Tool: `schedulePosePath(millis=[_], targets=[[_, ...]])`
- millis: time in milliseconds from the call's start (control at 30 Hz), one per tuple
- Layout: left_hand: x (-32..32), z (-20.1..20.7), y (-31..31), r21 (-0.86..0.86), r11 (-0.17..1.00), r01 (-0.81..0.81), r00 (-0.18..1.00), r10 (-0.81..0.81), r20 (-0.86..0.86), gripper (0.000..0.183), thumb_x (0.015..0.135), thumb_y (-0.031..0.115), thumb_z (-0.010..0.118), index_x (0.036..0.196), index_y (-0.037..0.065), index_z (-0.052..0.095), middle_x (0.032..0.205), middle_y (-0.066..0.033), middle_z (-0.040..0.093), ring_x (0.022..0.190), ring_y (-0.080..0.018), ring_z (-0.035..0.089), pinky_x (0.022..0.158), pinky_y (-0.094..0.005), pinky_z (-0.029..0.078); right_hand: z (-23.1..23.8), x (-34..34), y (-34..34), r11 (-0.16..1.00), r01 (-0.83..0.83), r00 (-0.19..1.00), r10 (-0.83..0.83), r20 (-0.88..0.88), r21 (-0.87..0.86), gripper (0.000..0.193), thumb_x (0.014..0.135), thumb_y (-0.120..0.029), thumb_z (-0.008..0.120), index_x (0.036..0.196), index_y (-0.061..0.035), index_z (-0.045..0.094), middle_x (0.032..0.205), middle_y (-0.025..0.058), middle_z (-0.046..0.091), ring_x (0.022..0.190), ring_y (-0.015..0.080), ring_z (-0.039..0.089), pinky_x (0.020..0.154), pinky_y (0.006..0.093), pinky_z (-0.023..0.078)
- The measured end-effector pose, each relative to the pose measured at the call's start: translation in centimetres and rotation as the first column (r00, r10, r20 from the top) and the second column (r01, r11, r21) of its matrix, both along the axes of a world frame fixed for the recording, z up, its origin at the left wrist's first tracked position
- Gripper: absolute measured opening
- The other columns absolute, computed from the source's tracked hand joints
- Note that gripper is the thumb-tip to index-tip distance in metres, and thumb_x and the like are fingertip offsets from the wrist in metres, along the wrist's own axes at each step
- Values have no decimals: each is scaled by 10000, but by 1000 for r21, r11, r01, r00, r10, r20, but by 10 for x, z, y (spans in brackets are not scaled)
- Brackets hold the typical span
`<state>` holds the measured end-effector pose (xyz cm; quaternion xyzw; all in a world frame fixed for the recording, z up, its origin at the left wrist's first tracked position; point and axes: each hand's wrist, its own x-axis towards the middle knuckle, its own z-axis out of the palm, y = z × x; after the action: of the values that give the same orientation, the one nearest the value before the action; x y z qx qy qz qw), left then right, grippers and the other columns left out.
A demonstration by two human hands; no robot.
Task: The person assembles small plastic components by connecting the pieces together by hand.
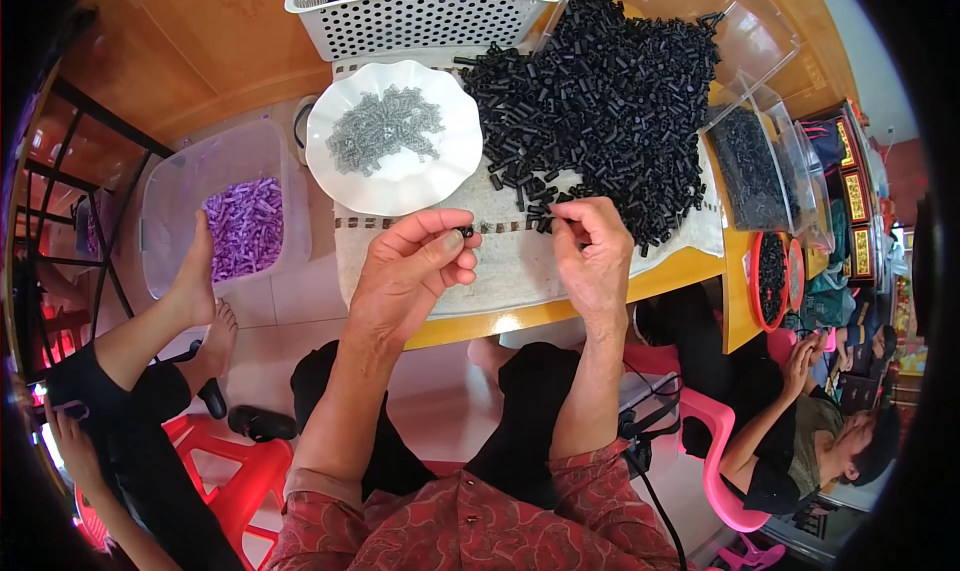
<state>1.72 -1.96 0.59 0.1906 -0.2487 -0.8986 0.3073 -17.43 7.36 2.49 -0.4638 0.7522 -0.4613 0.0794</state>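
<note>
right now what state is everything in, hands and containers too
left hand, pinching a small black piece
right hand, at the black heap's edge, grip unclear
black heap, loose, spread over the cloth
cloth, laid on the table
white plate, partly covered with clear pieces
white basket, open, black pieces inside
plastic tub, open, purple pieces inside

Clear bin (292,176): it stands on the tiled floor (255,311) at left, with purple pieces (245,233) inside.
Frame (115,118): black bars, beyond the bin's left side.
Stool (240,486): red, at lower left.
Footwear (262,424): black, near the stool.
Left neighbour (150,471): a person in dark trousers, with bare feet (221,339).
Chair (738,516): pink, at lower right.
Right neighbour (812,451): another person, near this chair.
</note>
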Motion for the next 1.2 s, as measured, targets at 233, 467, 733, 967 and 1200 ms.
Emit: schedulePosePath(millis=[233,467,733,967,1200], targets=[[0,-1,0,-22,1000,-2,1000,2,28,239,925,28,575,1156,-23,610,967,-120,653,813,-144,632,736,-289,538,0,8,-4,991,-7,973,38,-229,135,174,725,7,667,893,-38,673,851,91,577,635,234,577,567,333,473],[0,-1,0,-22,1000,-5,999,6,35,239,925,27,575,1155,-29,610,967,-120,653,816,-146,635,739,-288,540,2,4,-2,995,-15,993,26,-111,99,158,682,43,635,825,-23,632,862,99,587,663,238,599,566,343,484],[-1,1,1,-29,999,-15,998,16,56,231,921,9,564,1144,-27,610,986,-130,658,791,-151,619,701,-280,527,-2,3,-2,994,-10,975,33,-219,107,121,687,23,666,791,-33,641,844,85,591,632,243,591,557,355,466],[0,0,1,-46,999,-4,999,6,44,233,922,21,573,1147,-25,612,993,-127,658,803,-146,629,728,-285,537,-4,3,-4,998,-4,974,19,-225,66,107,715,6,676,806,-47,661,819,84,595,585,239,585,552,356,469],[0,-1,1,-51,999,2,998,2,62,235,922,42,588,1146,-24,615,998,-120,657,810,-138,632,745,-281,539,-5,-1,-4,993,116,978,-111,-179,16,107,755,30,650,840,-32,665,835,117,608,603,239,606,533,341,490]])
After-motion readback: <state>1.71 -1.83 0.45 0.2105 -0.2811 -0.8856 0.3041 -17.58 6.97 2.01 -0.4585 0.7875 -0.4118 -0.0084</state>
